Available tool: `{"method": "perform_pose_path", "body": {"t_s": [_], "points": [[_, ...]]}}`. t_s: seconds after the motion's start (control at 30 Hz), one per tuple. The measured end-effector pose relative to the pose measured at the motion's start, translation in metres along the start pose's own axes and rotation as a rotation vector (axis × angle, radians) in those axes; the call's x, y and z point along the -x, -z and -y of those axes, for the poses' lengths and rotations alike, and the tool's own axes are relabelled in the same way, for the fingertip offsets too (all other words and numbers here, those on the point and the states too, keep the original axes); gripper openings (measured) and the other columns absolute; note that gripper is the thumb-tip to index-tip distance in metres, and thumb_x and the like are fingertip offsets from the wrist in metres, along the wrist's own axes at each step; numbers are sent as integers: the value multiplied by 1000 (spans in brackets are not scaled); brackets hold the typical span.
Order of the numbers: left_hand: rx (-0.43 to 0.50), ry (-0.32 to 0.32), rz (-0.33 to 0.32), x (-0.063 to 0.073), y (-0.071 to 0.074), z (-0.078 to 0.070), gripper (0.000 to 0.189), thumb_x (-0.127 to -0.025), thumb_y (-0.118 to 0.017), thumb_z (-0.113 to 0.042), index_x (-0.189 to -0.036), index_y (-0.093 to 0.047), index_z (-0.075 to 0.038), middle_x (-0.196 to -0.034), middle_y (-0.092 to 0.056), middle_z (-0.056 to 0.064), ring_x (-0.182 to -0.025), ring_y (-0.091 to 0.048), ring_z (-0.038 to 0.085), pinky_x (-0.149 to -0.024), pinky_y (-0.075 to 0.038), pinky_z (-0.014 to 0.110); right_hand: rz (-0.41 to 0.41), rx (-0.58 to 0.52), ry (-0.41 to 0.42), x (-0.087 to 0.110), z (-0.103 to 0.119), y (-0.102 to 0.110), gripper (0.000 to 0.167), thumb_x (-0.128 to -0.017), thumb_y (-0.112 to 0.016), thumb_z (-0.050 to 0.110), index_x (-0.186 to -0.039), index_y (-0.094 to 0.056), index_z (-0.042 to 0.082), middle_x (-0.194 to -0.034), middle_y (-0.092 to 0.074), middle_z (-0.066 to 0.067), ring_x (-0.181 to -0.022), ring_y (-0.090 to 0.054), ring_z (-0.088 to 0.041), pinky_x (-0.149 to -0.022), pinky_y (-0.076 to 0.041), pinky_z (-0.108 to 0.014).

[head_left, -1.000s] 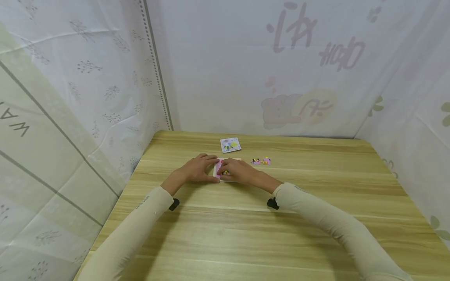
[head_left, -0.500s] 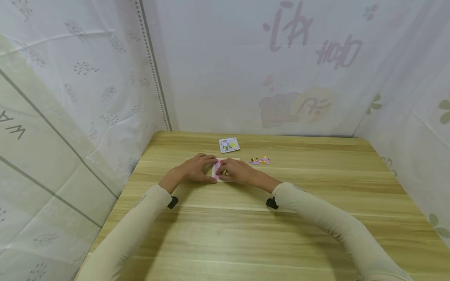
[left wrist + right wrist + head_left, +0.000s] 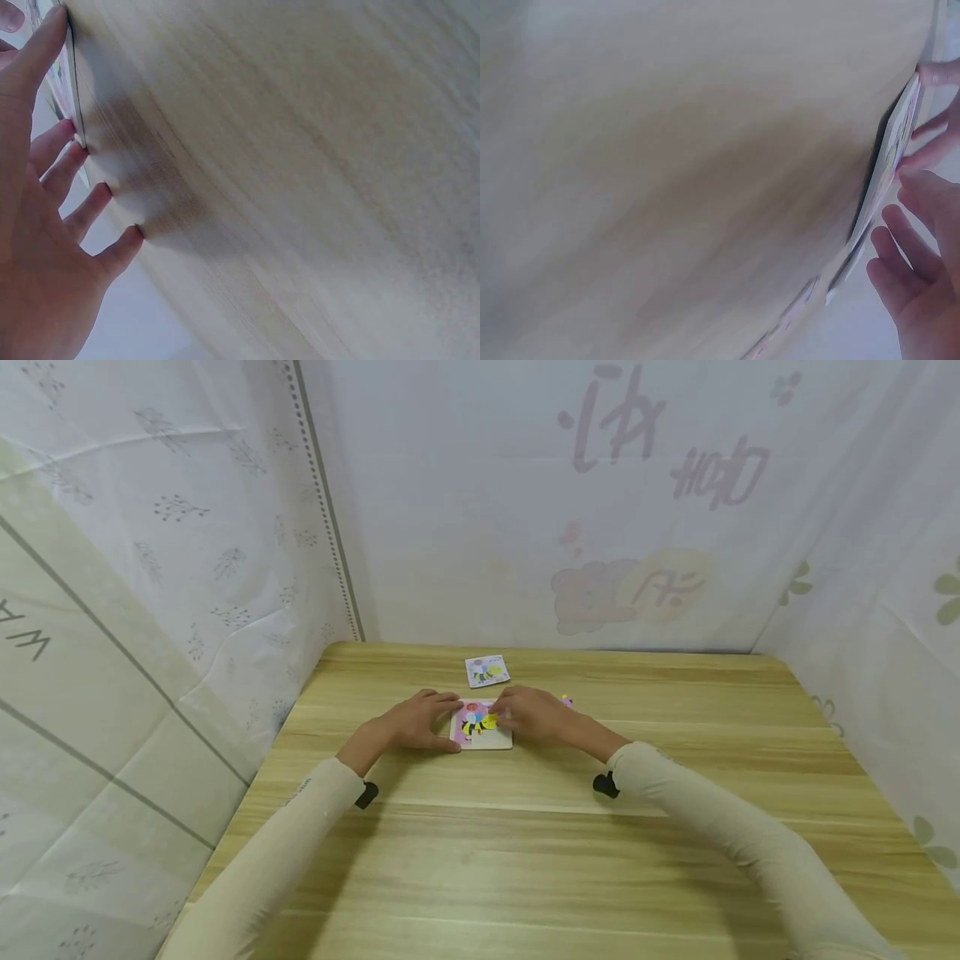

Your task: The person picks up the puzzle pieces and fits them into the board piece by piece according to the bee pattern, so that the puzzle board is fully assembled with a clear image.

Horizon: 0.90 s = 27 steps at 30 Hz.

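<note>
A small wooden bee puzzle board lies on the table. Pink pieces with a yellow-and-black bee cover much of it, and pale wood shows along its near side. My left hand straddles the board's left side, fingertips at the far corner and thumb at the near one. In the left wrist view its other fingers are spread against the tabletop. Over the board's right side is my right hand, thumb and index fingertips at the bee's yellow end. Its remaining fingers are relaxed in the right wrist view.
Beyond the board lies a picture card with a similar bee. A loose puzzle piece shows past my right hand, which partly covers that area. Patterned cloth hangs behind the wood-grain table.
My right hand has shifted right from the board's left half, uncovering the bee and the pale near strip. My left hand stays at the board's left side.
</note>
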<state>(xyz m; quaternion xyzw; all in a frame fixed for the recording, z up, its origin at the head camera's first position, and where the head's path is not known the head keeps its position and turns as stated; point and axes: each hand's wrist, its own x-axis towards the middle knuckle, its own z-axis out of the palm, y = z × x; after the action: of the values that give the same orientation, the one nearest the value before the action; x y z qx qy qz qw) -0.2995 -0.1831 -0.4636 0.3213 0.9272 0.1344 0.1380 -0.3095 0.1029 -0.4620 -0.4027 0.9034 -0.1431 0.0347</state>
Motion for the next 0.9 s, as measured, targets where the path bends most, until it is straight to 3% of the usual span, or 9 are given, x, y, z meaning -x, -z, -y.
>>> {"method": "perform_pose_path", "body": {"t_s": [0.23, 0.4, 0.9], "points": [[-7, 11, 8, 0, 2, -1, 93, -89, -74, -62, -161, -40, -15, -168, -34, 7, -154, -26, 38, -120, -29, 61, -73, -22, -2, 17, -21, 12, 24, -99, -71, 11, -122, -76, 5, -119, -71, -9, -108, -67, -25, -90, -57, -42], [-6, 10, 7, 0, 2, -2, 93, -89, -75, -61, -161, -40, -15, -167, -34, 7, -154, -26, 38, -121, -29, 61, -78, 34, -9, 25, -37, 14, 24, -98, -74, 14, -120, -76, 5, -116, -71, -10, -99, -67, -23, -81, -58, -37], [2, 11, -5, 1, 1, -2, 92, -88, -75, -62, -160, -42, -14, -166, -36, 8, -153, -26, 39, -120, -29, 61, -33, 52, -58, 40, -60, 20, 28, -98, -75, 20, -122, -76, 4, -117, -72, -12, -103, -67, -25, -85, -57, -41]]}}
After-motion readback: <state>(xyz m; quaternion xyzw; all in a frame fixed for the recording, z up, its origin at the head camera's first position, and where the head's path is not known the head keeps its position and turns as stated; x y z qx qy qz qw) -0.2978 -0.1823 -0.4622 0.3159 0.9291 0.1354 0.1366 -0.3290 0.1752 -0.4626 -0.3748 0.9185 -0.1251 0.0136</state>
